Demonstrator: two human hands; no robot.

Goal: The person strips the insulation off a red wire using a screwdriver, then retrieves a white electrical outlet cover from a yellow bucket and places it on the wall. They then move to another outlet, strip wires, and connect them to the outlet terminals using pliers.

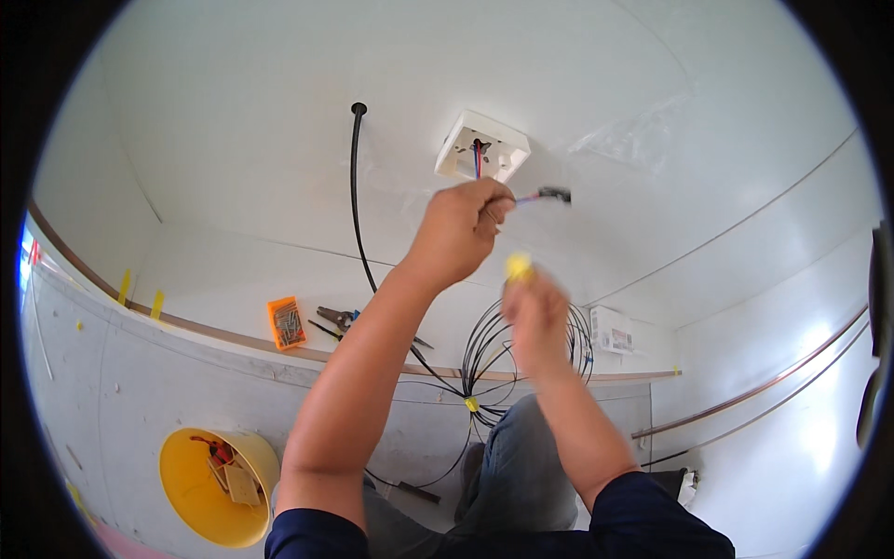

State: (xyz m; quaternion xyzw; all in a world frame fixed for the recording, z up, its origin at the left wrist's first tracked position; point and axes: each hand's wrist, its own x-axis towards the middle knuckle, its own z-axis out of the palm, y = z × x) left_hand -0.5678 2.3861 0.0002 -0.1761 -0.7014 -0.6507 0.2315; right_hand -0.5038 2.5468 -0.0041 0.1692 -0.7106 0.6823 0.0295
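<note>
A white square wall box (453, 156) is fixed to the pale panel, and thin red and blue wires (479, 164) come out of its opening. My left hand (464, 224) is closed around these wires just below the box. Their end sticks out to the right of my fingers, where a small dark piece (556, 195) sits on it, smeared by motion. Lower and to the right, apart from the wires, my right hand (537, 317) is closed on a small yellow object (519, 267). Blur hides what kind of object that is.
Left of the box, a black cable (355, 186) leaves a hole and runs down to a cable coil (475, 349). An orange box of screws (287, 323) and pliers (337, 317) lie on the ledge. A yellow bucket (174, 475) holds scraps. A white package (612, 331) stands right.
</note>
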